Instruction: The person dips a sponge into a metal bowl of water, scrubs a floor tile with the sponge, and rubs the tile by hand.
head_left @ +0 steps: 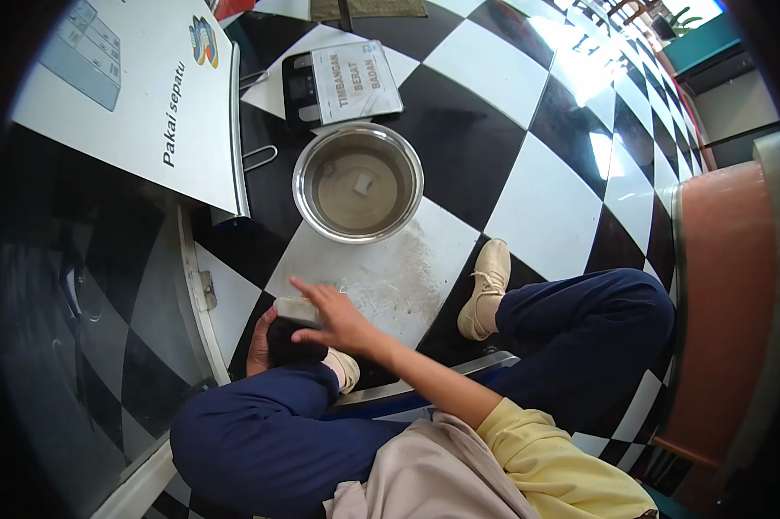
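With our left fingers (258,342) we grasp a black, blocky object (288,346) with a pale top, our right fingers (309,290) splay loosely over it, and beyond them sits a round, shiny metal basin (355,237).

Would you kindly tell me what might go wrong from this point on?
Spill: the metal basin holds water and stands close to the scale, so a knock might wet it.
Slip: the white tile in front of the basin is smeared and looks damp, so a foot could slide.
Drop: the left hand grips the dark item; it could fall if that grip loosens.
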Action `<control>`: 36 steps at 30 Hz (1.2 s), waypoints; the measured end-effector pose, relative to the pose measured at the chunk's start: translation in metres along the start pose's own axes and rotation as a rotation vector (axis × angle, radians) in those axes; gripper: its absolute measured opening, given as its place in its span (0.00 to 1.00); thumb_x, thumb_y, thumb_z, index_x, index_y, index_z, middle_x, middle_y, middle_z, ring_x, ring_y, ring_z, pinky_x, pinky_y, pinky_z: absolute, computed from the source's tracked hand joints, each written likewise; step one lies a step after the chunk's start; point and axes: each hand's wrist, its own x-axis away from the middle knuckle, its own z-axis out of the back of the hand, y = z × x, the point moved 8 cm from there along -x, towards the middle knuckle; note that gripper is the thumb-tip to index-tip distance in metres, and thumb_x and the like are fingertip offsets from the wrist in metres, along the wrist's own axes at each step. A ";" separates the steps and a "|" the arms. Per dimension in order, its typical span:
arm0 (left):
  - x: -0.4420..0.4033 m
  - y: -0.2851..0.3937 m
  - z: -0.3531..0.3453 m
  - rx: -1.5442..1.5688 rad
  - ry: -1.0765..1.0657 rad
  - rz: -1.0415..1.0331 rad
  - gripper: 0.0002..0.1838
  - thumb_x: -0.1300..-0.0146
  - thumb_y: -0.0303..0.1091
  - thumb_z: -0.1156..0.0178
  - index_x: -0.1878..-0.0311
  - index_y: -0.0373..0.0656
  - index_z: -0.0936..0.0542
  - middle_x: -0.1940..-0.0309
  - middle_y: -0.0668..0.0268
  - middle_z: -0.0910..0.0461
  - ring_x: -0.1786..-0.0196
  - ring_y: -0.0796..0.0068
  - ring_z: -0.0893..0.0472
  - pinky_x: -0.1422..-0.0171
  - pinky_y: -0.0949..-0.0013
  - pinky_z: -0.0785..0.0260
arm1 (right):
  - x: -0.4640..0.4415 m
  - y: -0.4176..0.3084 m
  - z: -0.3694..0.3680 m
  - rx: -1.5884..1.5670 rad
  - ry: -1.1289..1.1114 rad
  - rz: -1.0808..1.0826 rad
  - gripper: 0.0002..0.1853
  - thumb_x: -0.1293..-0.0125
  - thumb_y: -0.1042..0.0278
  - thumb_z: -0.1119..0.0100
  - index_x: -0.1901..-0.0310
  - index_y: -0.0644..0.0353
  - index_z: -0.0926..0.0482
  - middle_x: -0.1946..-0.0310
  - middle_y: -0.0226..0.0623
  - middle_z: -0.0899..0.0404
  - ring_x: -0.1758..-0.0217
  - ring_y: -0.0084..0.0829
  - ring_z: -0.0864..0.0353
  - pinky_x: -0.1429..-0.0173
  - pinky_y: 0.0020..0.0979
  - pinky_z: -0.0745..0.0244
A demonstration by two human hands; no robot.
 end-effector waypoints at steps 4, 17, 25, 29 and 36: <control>-0.002 0.003 -0.003 0.031 -0.014 0.042 0.27 0.44 0.46 0.37 0.45 0.38 0.21 0.50 0.59 0.18 0.50 0.64 0.19 0.42 0.64 0.27 | -0.030 0.074 0.099 -0.162 0.412 -0.133 0.36 0.37 0.62 0.31 0.29 0.55 0.35 0.36 0.45 0.28 0.37 0.39 0.26 0.32 0.39 0.33; -0.001 0.004 -0.014 0.127 -0.041 0.117 0.30 0.43 0.50 0.37 0.43 0.39 0.22 0.49 0.57 0.19 0.48 0.62 0.19 0.40 0.62 0.27 | 0.010 0.228 0.126 -0.782 0.607 -0.924 0.56 0.39 0.49 0.29 0.23 0.59 0.61 0.33 0.60 0.42 0.32 0.51 0.35 0.39 0.49 0.24; 0.017 0.007 -0.041 0.158 0.001 0.167 0.31 0.42 0.53 0.37 0.42 0.39 0.22 0.47 0.57 0.19 0.47 0.61 0.18 0.39 0.60 0.27 | -0.032 0.266 0.150 -0.474 0.680 -0.771 0.18 0.42 0.75 0.41 0.49 0.66 0.25 0.60 0.41 0.20 0.64 0.32 0.17 0.61 0.39 0.16; 0.030 0.009 -0.067 0.180 0.018 0.219 0.32 0.41 0.54 0.36 0.42 0.39 0.23 0.47 0.56 0.19 0.47 0.60 0.18 0.38 0.60 0.27 | -0.023 0.270 0.199 -0.254 0.737 -0.828 0.10 0.44 0.77 0.41 0.59 0.67 0.19 0.66 0.40 0.18 0.67 0.31 0.17 0.63 0.37 0.17; 0.037 0.003 -0.080 0.186 0.031 0.226 0.42 0.42 0.67 0.39 0.35 0.43 0.28 0.45 0.56 0.20 0.47 0.58 0.18 0.37 0.56 0.26 | 0.006 0.306 0.266 -0.287 0.802 -0.765 0.10 0.42 0.79 0.42 0.58 0.69 0.20 0.67 0.41 0.19 0.68 0.33 0.17 0.64 0.39 0.16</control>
